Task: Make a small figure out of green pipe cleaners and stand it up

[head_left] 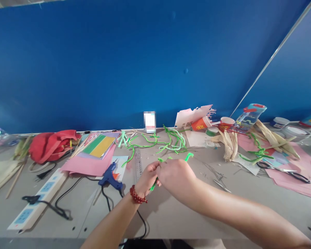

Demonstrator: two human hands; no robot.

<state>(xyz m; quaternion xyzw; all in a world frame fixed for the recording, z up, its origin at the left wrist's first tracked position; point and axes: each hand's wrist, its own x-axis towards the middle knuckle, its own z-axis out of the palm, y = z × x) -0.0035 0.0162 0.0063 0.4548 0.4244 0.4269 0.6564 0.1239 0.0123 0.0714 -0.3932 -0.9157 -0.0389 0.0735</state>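
Note:
My left hand (149, 177), with a red bead bracelet (136, 196) on its wrist, and my right hand (176, 178) meet over the middle of the grey table (171, 214). Both are closed on a green pipe cleaner (188, 156); its curled end sticks up beyond my right hand and a short piece shows below my left fingers. More green pipe cleaners (168, 142) lie tangled just behind my hands. A blue glue gun (109, 176) rests to the left of my left hand.
A ruler (138, 163), pink paper with coloured sheets (97, 152), a red bag (52, 144) and a power strip (38, 200) lie left. Corn husks (229, 145), paper cups (204, 123), a bottle (250, 117) and scissors (285, 170) sit right. A blue wall stands behind.

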